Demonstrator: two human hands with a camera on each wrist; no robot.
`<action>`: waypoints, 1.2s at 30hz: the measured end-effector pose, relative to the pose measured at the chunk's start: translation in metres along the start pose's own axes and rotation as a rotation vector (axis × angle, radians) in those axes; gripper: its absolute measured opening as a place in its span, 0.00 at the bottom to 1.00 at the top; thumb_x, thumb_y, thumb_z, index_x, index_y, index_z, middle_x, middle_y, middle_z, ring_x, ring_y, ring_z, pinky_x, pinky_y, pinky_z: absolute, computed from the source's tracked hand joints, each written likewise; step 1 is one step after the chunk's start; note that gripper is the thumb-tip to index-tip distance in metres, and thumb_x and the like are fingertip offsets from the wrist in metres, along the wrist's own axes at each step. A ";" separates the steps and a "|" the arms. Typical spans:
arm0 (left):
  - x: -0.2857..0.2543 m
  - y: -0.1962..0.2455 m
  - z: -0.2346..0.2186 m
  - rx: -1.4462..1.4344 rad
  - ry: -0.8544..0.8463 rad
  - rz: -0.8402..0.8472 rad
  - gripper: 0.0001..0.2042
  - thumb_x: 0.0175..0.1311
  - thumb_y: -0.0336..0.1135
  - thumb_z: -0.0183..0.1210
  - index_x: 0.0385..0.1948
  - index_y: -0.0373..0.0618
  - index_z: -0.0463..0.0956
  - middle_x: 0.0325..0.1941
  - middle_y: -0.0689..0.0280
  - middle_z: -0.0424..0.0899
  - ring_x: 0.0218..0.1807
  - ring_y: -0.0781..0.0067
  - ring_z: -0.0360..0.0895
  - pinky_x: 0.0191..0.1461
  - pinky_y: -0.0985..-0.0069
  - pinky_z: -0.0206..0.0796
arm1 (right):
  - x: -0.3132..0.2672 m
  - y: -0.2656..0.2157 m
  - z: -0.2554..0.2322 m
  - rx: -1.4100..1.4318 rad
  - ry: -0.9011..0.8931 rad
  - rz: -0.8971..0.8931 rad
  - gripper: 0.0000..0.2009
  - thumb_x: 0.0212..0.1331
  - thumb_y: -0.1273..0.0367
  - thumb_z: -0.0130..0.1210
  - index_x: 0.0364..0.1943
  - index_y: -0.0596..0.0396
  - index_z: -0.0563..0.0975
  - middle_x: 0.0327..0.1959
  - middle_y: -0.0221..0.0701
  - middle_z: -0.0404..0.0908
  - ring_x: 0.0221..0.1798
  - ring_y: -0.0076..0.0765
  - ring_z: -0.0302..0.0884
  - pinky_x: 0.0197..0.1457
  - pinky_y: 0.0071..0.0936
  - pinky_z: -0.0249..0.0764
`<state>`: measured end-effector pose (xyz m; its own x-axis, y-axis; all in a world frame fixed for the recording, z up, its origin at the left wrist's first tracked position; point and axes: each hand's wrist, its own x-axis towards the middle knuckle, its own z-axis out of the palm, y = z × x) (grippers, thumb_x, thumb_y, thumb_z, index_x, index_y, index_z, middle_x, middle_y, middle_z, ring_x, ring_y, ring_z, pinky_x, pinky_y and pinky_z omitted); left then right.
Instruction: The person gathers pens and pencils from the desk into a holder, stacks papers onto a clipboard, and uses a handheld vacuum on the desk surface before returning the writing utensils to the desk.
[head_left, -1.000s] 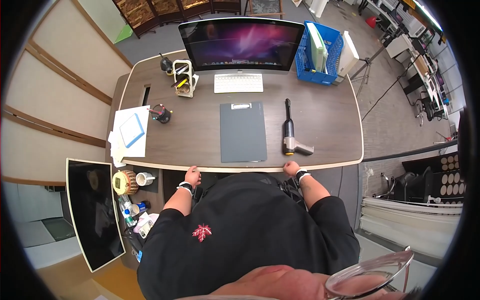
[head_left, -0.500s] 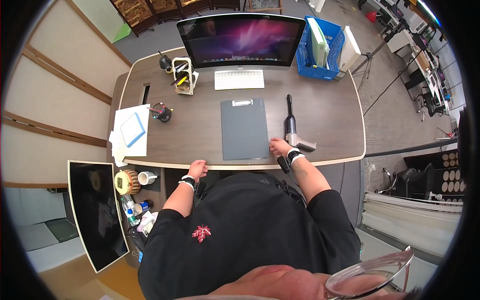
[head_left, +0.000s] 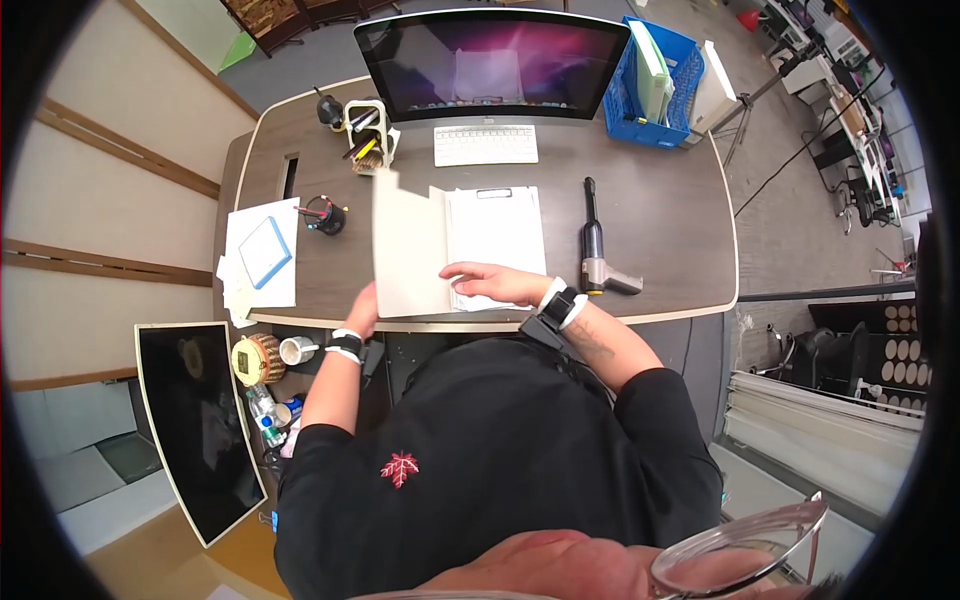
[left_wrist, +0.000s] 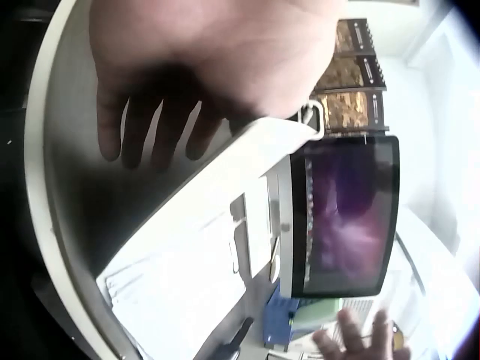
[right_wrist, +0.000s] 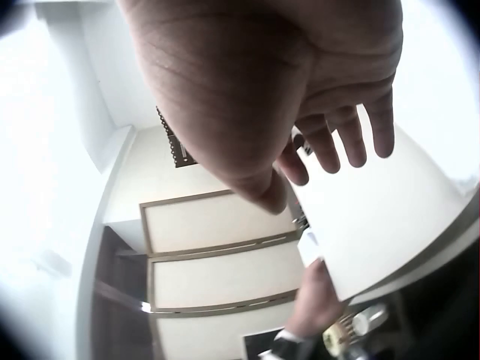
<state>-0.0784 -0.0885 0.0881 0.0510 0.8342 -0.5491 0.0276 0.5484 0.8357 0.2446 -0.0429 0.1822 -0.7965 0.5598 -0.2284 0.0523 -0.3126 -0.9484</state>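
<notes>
A folder with a built-in clip lies unfolded at the desk's front, its cream cover [head_left: 412,245] out to the left and white papers [head_left: 497,235] under the clip on the right. My right hand [head_left: 498,284] is over the lower papers, fingertips by the fold, fingers extended in the right wrist view. Beside the cover's lower left edge is my left hand [head_left: 362,308]; its fingers [left_wrist: 138,131] hang straight and apart in the left wrist view, close to the raised cover [left_wrist: 217,176]. Contact between this hand and the cover is unclear.
A dark handheld tool [head_left: 594,245] lies right of the folder. Behind stand a keyboard [head_left: 486,145], a monitor [head_left: 490,65] and a blue basket [head_left: 650,131]. To the left are a pen cup [head_left: 328,217], an organizer [head_left: 368,140] and loose sheets [head_left: 284,212].
The grey cover has swung over to the left, exposing the papers. My right hand has moved left across the folder, and my left hand has moved left and up to the desk's edge.
</notes>
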 end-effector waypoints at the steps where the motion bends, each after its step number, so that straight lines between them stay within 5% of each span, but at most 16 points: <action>1: 0.013 -0.010 -0.030 -0.040 0.065 -0.020 0.17 0.73 0.43 0.46 0.51 0.40 0.75 0.45 0.62 0.82 0.48 0.71 0.79 0.53 0.73 0.71 | 0.006 0.007 -0.008 -0.043 0.083 0.087 0.21 0.67 0.65 0.52 0.63 0.55 0.69 0.59 0.35 0.74 0.60 0.31 0.70 0.63 0.29 0.67; 4: 0.002 0.015 -0.066 -0.476 0.431 -0.151 0.15 0.70 0.41 0.47 0.42 0.38 0.76 0.40 0.59 0.82 0.43 0.68 0.79 0.49 0.71 0.71 | 0.015 0.067 -0.045 -0.182 0.530 0.215 0.15 0.61 0.69 0.53 0.51 0.59 0.76 0.46 0.37 0.80 0.52 0.34 0.74 0.58 0.29 0.69; 7: 0.044 -0.059 -0.106 0.349 0.603 0.049 0.11 0.66 0.36 0.51 0.39 0.38 0.78 0.37 0.57 0.83 0.40 0.67 0.79 0.46 0.70 0.71 | 0.004 0.152 -0.089 -0.316 0.920 0.303 0.17 0.58 0.66 0.54 0.46 0.64 0.75 0.44 0.48 0.82 0.47 0.51 0.80 0.52 0.39 0.74; 8: 0.030 -0.041 -0.078 0.534 0.655 0.149 0.08 0.62 0.31 0.55 0.38 0.39 0.78 0.35 0.58 0.83 0.39 0.67 0.80 0.45 0.70 0.71 | -0.003 0.158 -0.091 -0.306 1.015 0.347 0.18 0.57 0.65 0.55 0.47 0.64 0.75 0.47 0.52 0.80 0.50 0.56 0.79 0.53 0.40 0.74; 10: 0.050 -0.056 -0.062 0.483 0.498 0.194 0.07 0.59 0.27 0.55 0.37 0.39 0.79 0.35 0.58 0.83 0.38 0.63 0.80 0.45 0.69 0.71 | -0.017 0.163 -0.095 -0.284 1.109 0.489 0.22 0.55 0.65 0.56 0.52 0.67 0.73 0.50 0.56 0.78 0.53 0.57 0.78 0.57 0.40 0.73; 14: 0.083 -0.021 0.016 0.680 0.234 0.580 0.08 0.51 0.25 0.56 0.33 0.40 0.79 0.36 0.54 0.81 0.44 0.50 0.77 0.51 0.62 0.69 | -0.022 0.185 -0.103 -0.271 1.149 0.536 0.28 0.52 0.66 0.59 0.57 0.70 0.69 0.53 0.58 0.76 0.57 0.59 0.76 0.60 0.40 0.72; 18: 0.130 0.038 0.098 0.836 0.004 0.588 0.10 0.53 0.27 0.56 0.37 0.39 0.78 0.44 0.52 0.80 0.54 0.48 0.73 0.61 0.60 0.65 | -0.022 0.190 -0.105 -0.129 1.148 0.586 0.30 0.50 0.67 0.61 0.58 0.70 0.68 0.54 0.57 0.76 0.58 0.58 0.76 0.61 0.41 0.72; 21: 0.169 0.054 0.146 0.913 -0.044 0.719 0.12 0.52 0.29 0.58 0.39 0.40 0.78 0.42 0.54 0.80 0.52 0.52 0.74 0.59 0.61 0.67 | -0.020 0.194 -0.104 -0.093 1.120 0.650 0.30 0.49 0.66 0.62 0.56 0.70 0.69 0.53 0.56 0.77 0.57 0.57 0.76 0.59 0.41 0.74; 29: 0.262 0.058 0.211 1.270 -0.137 0.616 0.24 0.55 0.37 0.62 0.55 0.44 0.72 0.56 0.58 0.77 0.60 0.55 0.71 0.62 0.60 0.66 | -0.022 0.204 -0.112 -0.123 0.984 0.711 0.31 0.50 0.63 0.63 0.55 0.70 0.70 0.53 0.55 0.77 0.57 0.56 0.76 0.61 0.39 0.73; 32: 0.284 0.060 0.225 1.371 -0.172 0.530 0.20 0.55 0.37 0.64 0.51 0.46 0.75 0.51 0.62 0.79 0.58 0.59 0.73 0.60 0.60 0.67 | -0.026 0.194 -0.120 -0.079 0.983 0.725 0.30 0.50 0.63 0.63 0.55 0.69 0.70 0.53 0.54 0.77 0.56 0.56 0.76 0.60 0.39 0.73; 36: 0.313 0.052 0.224 1.540 -0.327 0.624 0.11 0.62 0.32 0.53 0.44 0.42 0.77 0.47 0.59 0.80 0.53 0.58 0.77 0.52 0.61 0.73 | -0.024 0.198 -0.117 -0.078 0.994 0.662 0.28 0.51 0.64 0.63 0.55 0.67 0.71 0.51 0.53 0.79 0.55 0.56 0.77 0.59 0.39 0.73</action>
<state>0.1628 0.1878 -0.0390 0.6124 0.7320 -0.2985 0.7904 -0.5612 0.2454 0.3441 -0.0283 -0.0256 0.2111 0.6668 -0.7147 0.3408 -0.7355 -0.5856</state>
